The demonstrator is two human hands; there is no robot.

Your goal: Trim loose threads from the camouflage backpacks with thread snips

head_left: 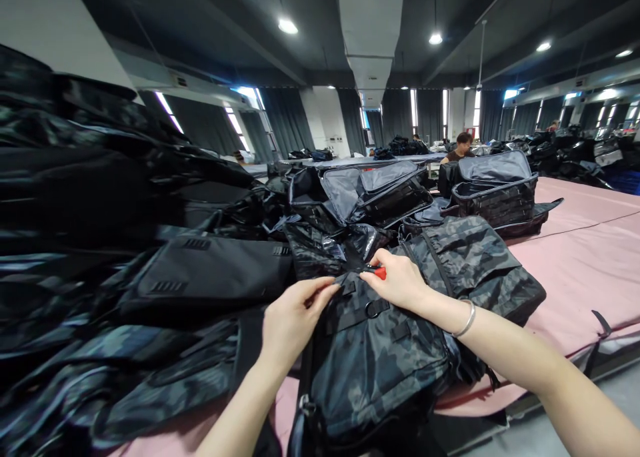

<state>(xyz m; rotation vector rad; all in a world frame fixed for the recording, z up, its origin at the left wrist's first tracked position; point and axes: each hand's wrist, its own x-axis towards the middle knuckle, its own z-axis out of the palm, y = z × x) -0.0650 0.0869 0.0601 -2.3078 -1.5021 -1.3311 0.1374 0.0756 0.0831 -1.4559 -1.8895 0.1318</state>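
Note:
A dark camouflage backpack (380,357) lies on the pink table (590,257) right in front of me. My left hand (293,320) pinches a strap or thread at the bag's top edge. My right hand (397,280), with a silver bangle on its wrist, holds a small red-handled tool (381,271), apparently thread snips, against the same spot. The tool's blades are hidden behind the fabric and my fingers.
A tall heap of black and camouflage bags (100,243) fills the left side. Open black bags (495,190) stand at the back of the table. A person (460,149) sits at a far table. The table's front edge runs at lower right.

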